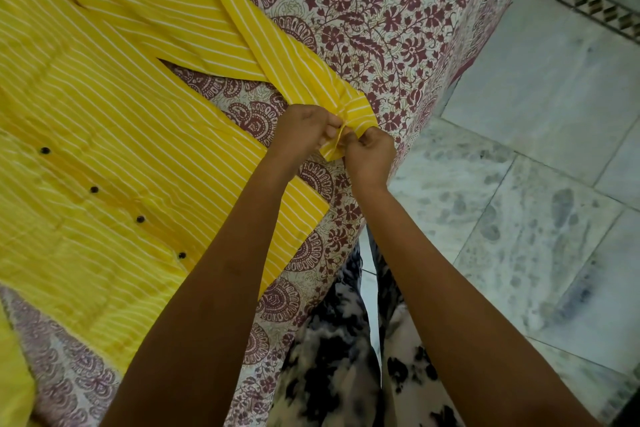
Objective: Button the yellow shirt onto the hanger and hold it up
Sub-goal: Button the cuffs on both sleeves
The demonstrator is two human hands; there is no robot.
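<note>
The yellow shirt (114, 121) with thin white stripes lies spread flat on a patterned bedspread, its front closed by several dark buttons (94, 189) in a diagonal row. One sleeve runs toward the bed's near edge and ends in a cuff (356, 107). My left hand (304, 130) and my right hand (369, 156) meet at that cuff, both pinching its folded yellow fabric between fingertips. No hanger is visible; the shirt's collar end lies outside the frame at the left.
The bedspread (381, 10) is cream with maroon floral and paisley print and drapes over the bed's edge. To the right is a grey-white marble tile floor (536, 166). My black-and-white patterned trousers (346, 357) stand against the bed.
</note>
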